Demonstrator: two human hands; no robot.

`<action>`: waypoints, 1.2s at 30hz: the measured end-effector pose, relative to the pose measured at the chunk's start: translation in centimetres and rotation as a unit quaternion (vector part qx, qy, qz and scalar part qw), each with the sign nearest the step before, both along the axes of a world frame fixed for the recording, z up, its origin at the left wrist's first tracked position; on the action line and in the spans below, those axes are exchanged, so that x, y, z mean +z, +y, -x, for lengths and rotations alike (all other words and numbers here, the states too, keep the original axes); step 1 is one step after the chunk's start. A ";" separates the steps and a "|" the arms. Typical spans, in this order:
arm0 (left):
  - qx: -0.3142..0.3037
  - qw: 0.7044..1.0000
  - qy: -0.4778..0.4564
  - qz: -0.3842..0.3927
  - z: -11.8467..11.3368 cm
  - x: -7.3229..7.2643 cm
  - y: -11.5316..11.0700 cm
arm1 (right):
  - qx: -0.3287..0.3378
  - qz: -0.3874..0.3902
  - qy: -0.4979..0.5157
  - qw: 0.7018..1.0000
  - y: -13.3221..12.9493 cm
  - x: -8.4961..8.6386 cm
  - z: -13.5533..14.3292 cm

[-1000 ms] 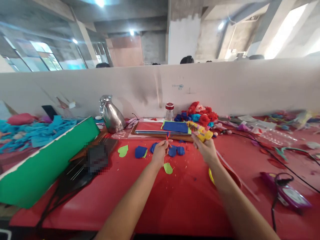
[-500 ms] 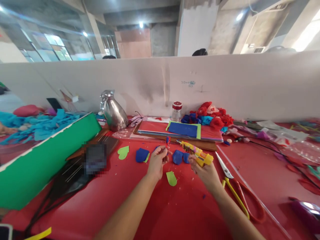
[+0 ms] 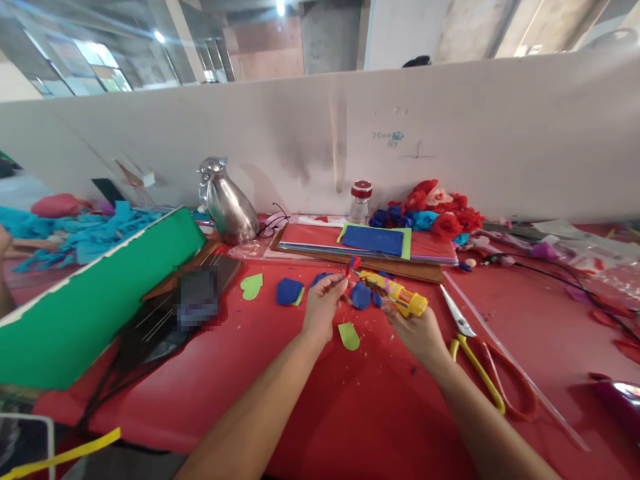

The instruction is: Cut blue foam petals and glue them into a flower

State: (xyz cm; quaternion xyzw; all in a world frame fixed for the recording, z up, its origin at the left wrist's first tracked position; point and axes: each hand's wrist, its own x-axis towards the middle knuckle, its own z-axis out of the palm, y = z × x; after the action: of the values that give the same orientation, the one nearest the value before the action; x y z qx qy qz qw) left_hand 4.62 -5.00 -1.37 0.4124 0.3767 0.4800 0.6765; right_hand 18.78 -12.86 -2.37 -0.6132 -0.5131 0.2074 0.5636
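The left hand [image 3: 326, 303] pinches a small red-and-blue piece [image 3: 353, 265] between thumb and fingers, above the middle of the red bench [image 3: 320, 407]. The piece's long axis stands fairly upright, its blue-marked end up and its lower end in the fingers. The right hand [image 3: 411, 327] is closed around a yellow glue gun [image 3: 395, 292]. The gun's long axis runs across the view, sloping slightly: the nozzle points left and a little upward at the red-and-blue piece, and the thick rear end lies to the right and lower. The nozzle is at or very near the piece; whether they touch cannot be told.

Beneath and behind the hands lie blue cut pieces [image 3: 361, 295], partly covered. Nearer the person is a green petal shape [image 3: 349, 337], its rounded end toward the near right. To the left are a blue piece with green under it [image 3: 289, 292] and a green heart shape [image 3: 251, 287].

Right of the right hand, scissors [image 3: 467, 333] lie with blades pointing away and leftward, handles nearer the person. Beyond the hands sits a stack of coloured sheets [image 3: 310, 245], with a lidded jar [image 3: 361, 202] and red and blue fabric-like flowers [image 3: 445, 213] behind it. A metal jug [image 3: 230, 207] stands farther left.
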 end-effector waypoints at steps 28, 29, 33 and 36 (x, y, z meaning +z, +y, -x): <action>0.052 0.992 0.081 -0.077 0.0 -0.1 -0.1 | -0.045 0.035 -0.079 0.995 -0.5 -0.4 -0.2; 0.050 0.992 0.082 -0.078 0.0 -0.1 -0.2 | -0.040 0.033 -0.077 0.996 -0.5 -0.3 -0.1; 0.044 0.992 0.085 -0.077 0.1 0.1 -0.3 | -0.044 0.025 -0.083 0.995 -0.5 -0.2 0.1; 0.053 0.992 0.083 -0.074 0.1 0.2 -0.3 | -0.046 0.028 -0.094 0.994 -0.6 0.0 0.1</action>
State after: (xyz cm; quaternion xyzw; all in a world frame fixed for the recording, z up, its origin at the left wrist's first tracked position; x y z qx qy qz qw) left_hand 4.48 -5.26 -1.21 0.4791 0.4164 0.5059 0.5841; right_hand 18.66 -13.46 -2.35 -0.6683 -0.5293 0.1370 0.5045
